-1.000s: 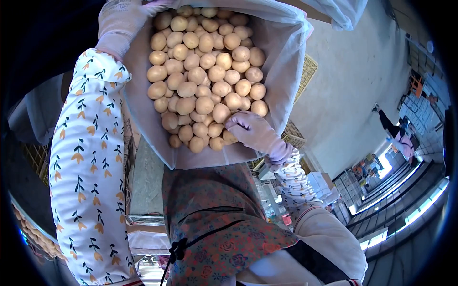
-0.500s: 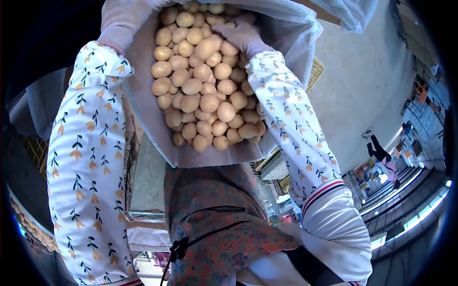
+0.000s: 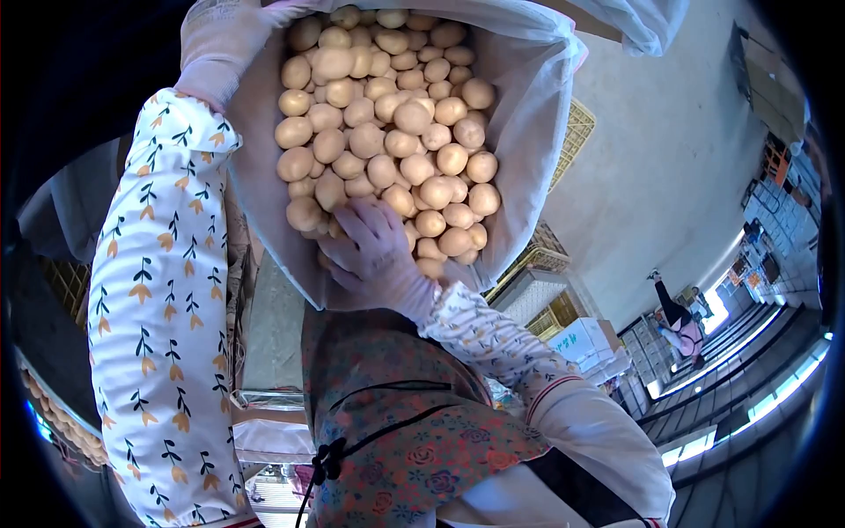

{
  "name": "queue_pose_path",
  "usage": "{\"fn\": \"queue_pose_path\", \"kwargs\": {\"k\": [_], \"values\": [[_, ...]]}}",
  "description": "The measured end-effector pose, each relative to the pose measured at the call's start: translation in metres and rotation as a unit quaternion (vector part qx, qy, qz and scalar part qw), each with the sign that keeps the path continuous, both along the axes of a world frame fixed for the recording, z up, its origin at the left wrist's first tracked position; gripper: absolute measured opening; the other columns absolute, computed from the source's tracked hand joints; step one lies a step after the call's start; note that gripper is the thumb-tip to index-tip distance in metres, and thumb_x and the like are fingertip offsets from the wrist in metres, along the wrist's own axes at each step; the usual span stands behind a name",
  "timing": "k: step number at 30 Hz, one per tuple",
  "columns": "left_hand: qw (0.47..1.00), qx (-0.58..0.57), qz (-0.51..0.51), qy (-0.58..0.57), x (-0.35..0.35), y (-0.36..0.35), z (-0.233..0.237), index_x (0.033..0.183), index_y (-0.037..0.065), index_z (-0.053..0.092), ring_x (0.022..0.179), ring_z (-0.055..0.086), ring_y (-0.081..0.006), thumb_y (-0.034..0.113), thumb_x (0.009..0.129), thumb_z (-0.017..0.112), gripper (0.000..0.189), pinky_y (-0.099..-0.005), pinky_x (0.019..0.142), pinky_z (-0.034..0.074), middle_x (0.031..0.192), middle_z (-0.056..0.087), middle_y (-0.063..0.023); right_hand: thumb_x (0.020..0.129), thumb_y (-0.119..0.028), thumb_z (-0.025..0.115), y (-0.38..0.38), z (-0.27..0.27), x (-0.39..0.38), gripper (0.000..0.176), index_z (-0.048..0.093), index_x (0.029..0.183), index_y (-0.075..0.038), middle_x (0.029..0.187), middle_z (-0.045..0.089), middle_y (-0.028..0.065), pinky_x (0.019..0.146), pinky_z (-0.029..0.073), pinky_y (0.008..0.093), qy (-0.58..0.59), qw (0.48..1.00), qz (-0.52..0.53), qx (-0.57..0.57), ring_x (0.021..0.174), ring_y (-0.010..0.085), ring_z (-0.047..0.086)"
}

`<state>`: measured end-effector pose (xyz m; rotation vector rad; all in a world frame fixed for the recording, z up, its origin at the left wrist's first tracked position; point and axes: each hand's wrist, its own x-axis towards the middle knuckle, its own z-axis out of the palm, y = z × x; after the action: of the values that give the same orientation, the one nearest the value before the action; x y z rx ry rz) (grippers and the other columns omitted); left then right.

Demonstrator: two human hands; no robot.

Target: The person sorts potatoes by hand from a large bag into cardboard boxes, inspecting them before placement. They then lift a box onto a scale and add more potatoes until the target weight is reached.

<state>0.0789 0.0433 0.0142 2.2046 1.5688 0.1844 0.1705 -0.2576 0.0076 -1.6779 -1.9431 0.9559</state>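
A heap of small, round tan potatoes fills a box with a whitish plastic liner. My left hand, in a pale glove, holds the liner's edge at the upper left; its thumb lies along the rim and the other fingers are partly hidden. My right hand, gloved too, rests palm down on the potatoes at the near end of the box. Its fingers are apart and lie over several of them, with the tips partly hidden between potatoes.
Yellow plastic crates stand to the right, and a white carton is at the lower right. Another person is far off at the right. More round tan produce shows at the far left.
My right hand has moved from the far right of the heap to its near end. Some potatoes have shifted, and my left hand stays at the rim.
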Motion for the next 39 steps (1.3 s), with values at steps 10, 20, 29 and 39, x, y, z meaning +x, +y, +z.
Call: {"fn": "queue_pose_path", "kwargs": {"k": [10, 20, 29, 39], "values": [[1.000, 0.002, -0.024, 0.017, -0.007, 0.007, -0.015, 0.086, 0.021, 0.079, 0.075, 0.067, -0.0328, 0.055, 0.073, 0.076, 0.036, -0.0433, 0.069, 0.050, 0.077, 0.070, -0.0121, 0.078, -0.020, 0.072, -0.057, 0.026, 0.082, 0.046, 0.064, 0.122, -0.013, 0.131, 0.053, 0.0176, 0.103, 0.038, 0.0576, -0.083, 0.995, -0.028, -0.041, 0.121, 0.0391, 0.051], [0.999, -0.032, -0.005, -0.004, -0.007, 0.007, -0.011, 0.088, 0.021, 0.078, 0.077, 0.068, -0.0323, 0.053, 0.073, 0.077, 0.035, -0.0418, 0.070, 0.051, 0.080, 0.071, -0.0124, 0.085, -0.008, 0.066, 0.012, 0.014, 0.118, 0.029, 0.064, 0.114, -0.004, 0.112, 0.064, 0.0164, 0.092, 0.048, 0.0452, -0.046, 0.994, -0.100, 0.010, 0.105, 0.0356, 0.060], [0.999, -0.011, -0.024, 0.029, -0.006, 0.010, -0.011, 0.090, 0.020, 0.077, 0.080, 0.068, -0.0330, 0.051, 0.074, 0.077, 0.035, -0.0421, 0.071, 0.051, 0.083, 0.071, -0.0121, 0.093, -0.066, 0.047, 0.261, -0.078, 0.114, 0.070, 0.051, 0.142, -0.016, 0.133, 0.059, 0.0103, 0.102, 0.041, 0.0450, 0.080, 0.843, -0.126, -0.517, 0.122, 0.0261, 0.051], [1.000, -0.001, -0.018, 0.021, -0.008, 0.008, -0.013, 0.091, 0.020, 0.078, 0.081, 0.068, -0.0333, 0.054, 0.074, 0.075, 0.038, -0.0433, 0.073, 0.052, 0.084, 0.071, -0.0133, 0.088, -0.044, 0.059, 0.198, -0.086, 0.079, 0.060, 0.057, 0.131, -0.003, 0.131, 0.058, 0.0220, 0.108, 0.036, 0.0476, -0.100, 0.988, 0.116, 0.000, 0.125, 0.0378, 0.052]]}}
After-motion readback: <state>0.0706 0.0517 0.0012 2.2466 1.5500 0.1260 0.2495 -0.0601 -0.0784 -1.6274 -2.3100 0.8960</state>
